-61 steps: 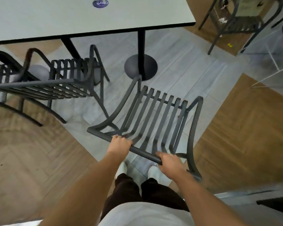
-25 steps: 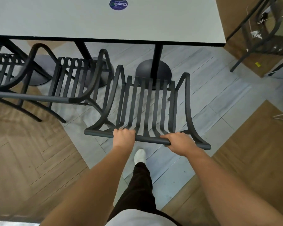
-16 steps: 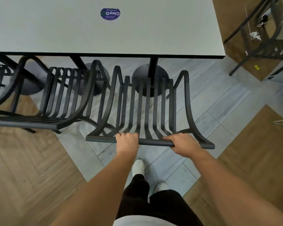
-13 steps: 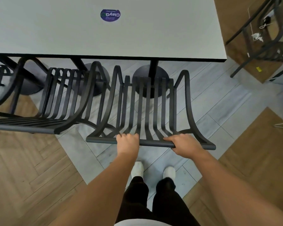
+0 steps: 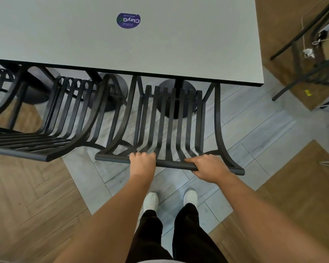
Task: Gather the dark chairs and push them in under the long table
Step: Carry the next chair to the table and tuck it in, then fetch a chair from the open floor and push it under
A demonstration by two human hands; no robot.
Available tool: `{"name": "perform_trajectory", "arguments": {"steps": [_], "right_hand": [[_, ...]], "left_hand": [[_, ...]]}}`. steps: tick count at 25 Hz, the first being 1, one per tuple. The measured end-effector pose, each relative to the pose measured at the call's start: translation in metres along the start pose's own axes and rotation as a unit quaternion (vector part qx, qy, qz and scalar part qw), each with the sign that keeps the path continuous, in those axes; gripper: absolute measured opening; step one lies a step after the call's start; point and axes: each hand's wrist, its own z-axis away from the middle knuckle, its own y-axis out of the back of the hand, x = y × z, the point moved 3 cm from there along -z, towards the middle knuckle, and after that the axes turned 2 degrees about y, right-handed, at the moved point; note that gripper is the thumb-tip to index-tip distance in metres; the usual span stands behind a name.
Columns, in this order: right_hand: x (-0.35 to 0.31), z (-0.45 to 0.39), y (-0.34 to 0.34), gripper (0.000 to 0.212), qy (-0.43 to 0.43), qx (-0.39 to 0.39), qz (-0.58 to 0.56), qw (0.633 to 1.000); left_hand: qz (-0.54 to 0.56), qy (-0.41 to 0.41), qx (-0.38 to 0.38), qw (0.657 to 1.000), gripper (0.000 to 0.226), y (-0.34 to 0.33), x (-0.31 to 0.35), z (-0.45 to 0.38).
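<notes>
A dark slatted chair (image 5: 171,118) stands square to the long grey table (image 5: 179,44), its front edge tucked just under the tabletop's near edge. My left hand (image 5: 142,161) and my right hand (image 5: 209,168) both grip the top rail of its backrest. A second dark chair (image 5: 68,118) sits close on its left, its front also under the table edge, its top rail nearer me on the left. Part of a third dark chair (image 5: 0,88) shows at the far left. The chairs' legs are mostly hidden.
Round black table bases (image 5: 176,97) stand beneath the tabletop behind the chairs. A purple sticker (image 5: 128,20) lies on the table. Another dark chair (image 5: 315,54) holding cables stands at the upper right on wood flooring. My feet (image 5: 152,201) rest on grey tiles.
The held chair swung from an angle to face the table, then slid forward until its front went under the tabletop. Both hands kept their grip on the rail. My feet came together.
</notes>
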Motion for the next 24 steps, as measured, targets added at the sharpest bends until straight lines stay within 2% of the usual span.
{"name": "perform_trajectory", "arguments": {"steps": [3, 5, 6, 8, 10, 13, 16, 19, 24], "right_hand": [[0.001, 0.0, 0.001, 0.049, -0.016, -0.019, -0.022, 0.999], [0.002, 0.0, 0.0, 0.058, -0.042, -0.055, -0.06, 0.996], [0.001, 0.003, 0.002, 0.065, -0.053, -0.07, -0.088, 0.992], [0.003, 0.012, 0.01, 0.073, -0.064, -0.069, -0.129, 0.987], [0.01, 0.026, 0.019, 0.069, -0.08, -0.039, -0.138, 0.986], [0.036, 0.042, 0.029, 0.057, -0.145, 0.029, -0.143, 0.979], [0.075, 0.06, 0.032, 0.048, -0.209, 0.067, -0.171, 0.96], [0.126, 0.082, 0.033, 0.043, -0.234, 0.069, -0.174, 0.954], [0.244, 0.119, 0.035, 0.047, -0.264, 0.017, -0.174, 0.949]], "left_hand": [[0.008, 0.0, -0.011, 1.0, 0.028, 0.001, -0.001, -0.004], [0.027, -0.018, -0.034, 0.999, 0.027, 0.005, -0.003, -0.006], [0.04, -0.031, -0.054, 0.997, 0.035, 0.006, -0.004, -0.006], [0.053, -0.074, -0.099, 0.991, 0.066, 0.013, -0.007, -0.001], [0.049, -0.141, -0.101, 0.984, 0.08, 0.024, -0.004, 0.009], [0.063, -0.196, -0.086, 0.975, 0.075, 0.039, 0.017, 0.019], [0.1, -0.188, -0.082, 0.974, 0.064, 0.061, 0.061, 0.015], [0.123, -0.185, -0.077, 0.972, 0.049, 0.091, 0.122, -0.006], [0.169, -0.169, -0.042, 0.97, 0.04, 0.146, 0.233, -0.046]]}}
